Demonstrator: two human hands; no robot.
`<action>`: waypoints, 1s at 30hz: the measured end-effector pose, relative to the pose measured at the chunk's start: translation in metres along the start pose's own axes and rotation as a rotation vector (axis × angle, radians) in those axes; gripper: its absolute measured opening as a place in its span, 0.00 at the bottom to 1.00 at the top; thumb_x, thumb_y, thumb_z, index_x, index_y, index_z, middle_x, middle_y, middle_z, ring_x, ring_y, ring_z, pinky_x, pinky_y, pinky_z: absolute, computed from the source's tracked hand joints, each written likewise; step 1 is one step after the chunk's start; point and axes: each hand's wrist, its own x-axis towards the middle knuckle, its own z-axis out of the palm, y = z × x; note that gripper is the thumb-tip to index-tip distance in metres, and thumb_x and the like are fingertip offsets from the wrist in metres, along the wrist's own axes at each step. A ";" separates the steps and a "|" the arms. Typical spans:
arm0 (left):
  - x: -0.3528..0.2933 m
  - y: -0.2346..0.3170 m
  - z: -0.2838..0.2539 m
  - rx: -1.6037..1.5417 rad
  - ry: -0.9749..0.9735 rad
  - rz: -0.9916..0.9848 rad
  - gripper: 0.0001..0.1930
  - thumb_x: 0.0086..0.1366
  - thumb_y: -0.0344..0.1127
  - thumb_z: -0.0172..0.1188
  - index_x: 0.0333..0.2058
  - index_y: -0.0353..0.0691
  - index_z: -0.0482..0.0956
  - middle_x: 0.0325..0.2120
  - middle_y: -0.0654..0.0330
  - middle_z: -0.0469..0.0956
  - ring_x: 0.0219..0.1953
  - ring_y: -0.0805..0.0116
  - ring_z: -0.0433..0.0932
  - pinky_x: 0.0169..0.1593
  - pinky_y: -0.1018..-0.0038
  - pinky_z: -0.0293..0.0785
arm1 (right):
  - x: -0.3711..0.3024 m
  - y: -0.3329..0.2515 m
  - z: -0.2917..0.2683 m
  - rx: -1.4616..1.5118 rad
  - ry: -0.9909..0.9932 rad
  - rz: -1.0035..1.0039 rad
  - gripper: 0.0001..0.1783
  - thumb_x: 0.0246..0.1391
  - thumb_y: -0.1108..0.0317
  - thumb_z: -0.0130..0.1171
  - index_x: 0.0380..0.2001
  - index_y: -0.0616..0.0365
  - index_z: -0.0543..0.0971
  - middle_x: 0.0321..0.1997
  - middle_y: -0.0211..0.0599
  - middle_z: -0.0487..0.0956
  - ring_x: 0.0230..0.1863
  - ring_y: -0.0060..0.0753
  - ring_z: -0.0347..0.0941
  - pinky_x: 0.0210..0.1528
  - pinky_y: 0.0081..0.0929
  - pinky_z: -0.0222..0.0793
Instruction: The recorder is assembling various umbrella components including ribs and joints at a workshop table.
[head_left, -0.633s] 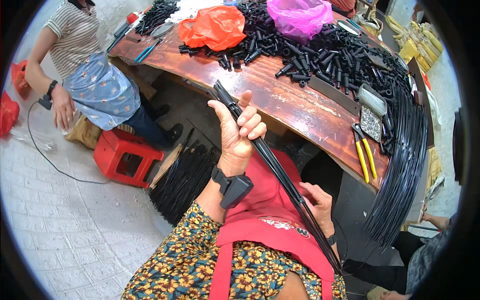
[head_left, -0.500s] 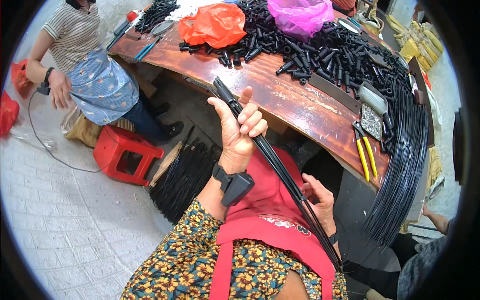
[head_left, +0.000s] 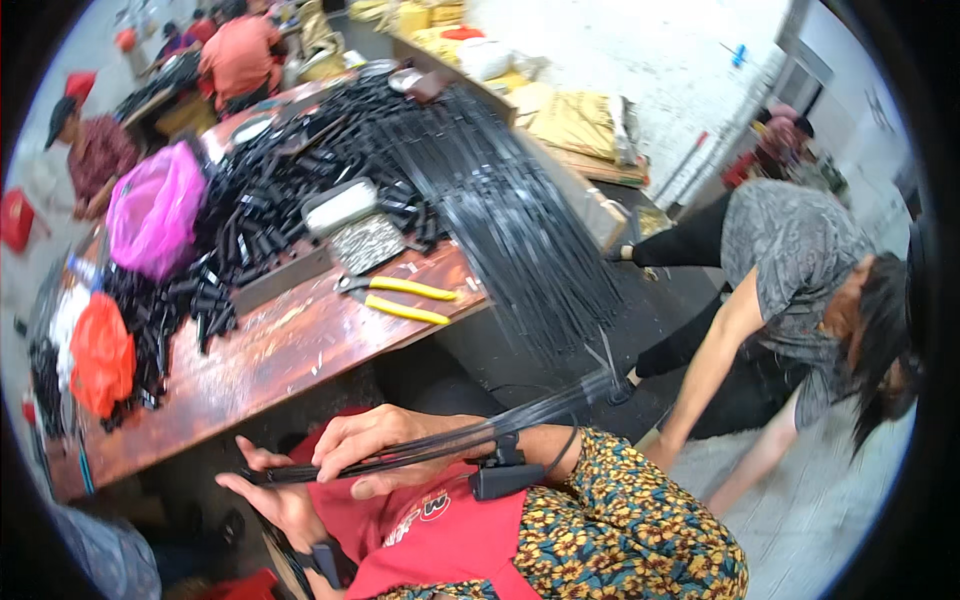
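A bundle of thin black rods (head_left: 440, 438) lies slantwise across my front, its far end trailing to the right and blurred. My right hand (head_left: 375, 440) is closed round the bundle close to its left end. At that end my left hand (head_left: 285, 498) has its fingers stretched apart, and the rod tips lie against it. My left fingers are partly hidden behind the rods. Past my right forearm, many similar black rods (head_left: 500, 210) hang over the table's right end.
On the wooden table (head_left: 285, 365) are yellow-handled pliers (head_left: 405, 290), a clear box with small metal pieces (head_left: 365, 243), black tubular parts (head_left: 260, 220), a pink bag (head_left: 155, 215) and a red bag (head_left: 100, 355). A co-worker (head_left: 790, 270) bends down close on my right.
My view has swung right, bringing the bent co-worker into sight. My right hand has closed on the rods, while my left hand has loosened its grip at their end.
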 end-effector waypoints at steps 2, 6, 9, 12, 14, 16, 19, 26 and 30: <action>-0.024 -0.044 0.021 0.206 0.122 -0.113 0.35 0.57 0.64 0.55 0.48 0.36 0.75 0.28 0.58 0.80 0.33 0.68 0.79 0.38 0.72 0.78 | 0.002 -0.017 -0.015 -0.004 0.048 0.069 0.14 0.49 0.68 0.63 0.39 0.63 0.79 0.40 0.45 0.77 0.41 0.39 0.75 0.42 0.31 0.72; -0.050 -0.050 0.006 0.709 -0.164 -0.640 0.29 0.63 0.57 0.55 0.43 0.31 0.76 0.18 0.55 0.78 0.22 0.60 0.80 0.32 0.72 0.79 | 0.008 -0.042 -0.041 -0.139 0.129 0.195 0.10 0.51 0.68 0.60 0.31 0.65 0.79 0.24 0.39 0.77 0.26 0.32 0.74 0.30 0.27 0.69; -0.051 -0.041 0.012 1.235 -0.219 -0.664 0.23 0.67 0.48 0.55 0.38 0.28 0.76 0.15 0.53 0.76 0.17 0.61 0.78 0.24 0.74 0.77 | 0.012 -0.033 -0.053 -0.278 0.122 0.238 0.15 0.51 0.63 0.60 0.21 0.65 0.75 0.15 0.39 0.73 0.17 0.30 0.68 0.22 0.29 0.63; -0.031 -0.039 0.042 1.253 -0.210 -0.224 0.16 0.67 0.41 0.55 0.35 0.28 0.77 0.15 0.55 0.76 0.15 0.66 0.77 0.19 0.77 0.73 | 0.016 -0.021 -0.053 -0.300 0.110 0.307 0.19 0.47 0.60 0.59 0.15 0.67 0.72 0.12 0.50 0.68 0.15 0.50 0.68 0.22 0.40 0.64; -0.022 -0.044 0.063 1.222 -0.236 0.003 0.15 0.67 0.40 0.55 0.37 0.29 0.77 0.18 0.57 0.77 0.19 0.68 0.77 0.23 0.77 0.73 | 0.013 -0.014 -0.048 -0.503 -0.017 0.439 0.17 0.48 0.62 0.60 0.19 0.69 0.75 0.15 0.49 0.73 0.18 0.42 0.70 0.24 0.34 0.65; -0.015 -0.046 0.084 1.201 -0.315 0.168 0.16 0.66 0.41 0.57 0.41 0.30 0.77 0.27 0.56 0.80 0.29 0.69 0.79 0.32 0.77 0.75 | 0.013 -0.001 -0.040 -0.421 -0.010 0.447 0.17 0.47 0.63 0.60 0.19 0.69 0.75 0.16 0.51 0.74 0.19 0.45 0.72 0.24 0.36 0.66; -0.014 -0.054 0.107 1.200 -0.403 0.313 0.30 0.60 0.49 0.63 0.51 0.28 0.73 0.40 0.51 0.79 0.41 0.65 0.78 0.45 0.71 0.74 | 0.015 0.009 -0.025 -0.221 -0.003 0.428 0.16 0.44 0.63 0.60 0.20 0.70 0.76 0.17 0.56 0.74 0.20 0.53 0.73 0.26 0.41 0.69; -0.031 -0.078 0.177 1.240 -0.537 0.363 0.36 0.56 0.46 0.68 0.55 0.25 0.66 0.40 0.49 0.78 0.45 0.58 0.78 0.53 0.66 0.72 | 0.018 -0.008 -0.022 -0.335 -0.057 0.466 0.14 0.42 0.66 0.59 0.19 0.71 0.76 0.15 0.53 0.74 0.19 0.49 0.74 0.24 0.40 0.70; -0.033 -0.080 0.193 1.177 -0.488 0.380 0.25 0.60 0.37 0.63 0.51 0.26 0.69 0.32 0.53 0.78 0.36 0.61 0.80 0.44 0.70 0.76 | 0.021 -0.011 -0.025 -0.341 -0.090 0.486 0.17 0.42 0.63 0.60 0.20 0.72 0.77 0.17 0.57 0.75 0.23 0.53 0.76 0.29 0.42 0.71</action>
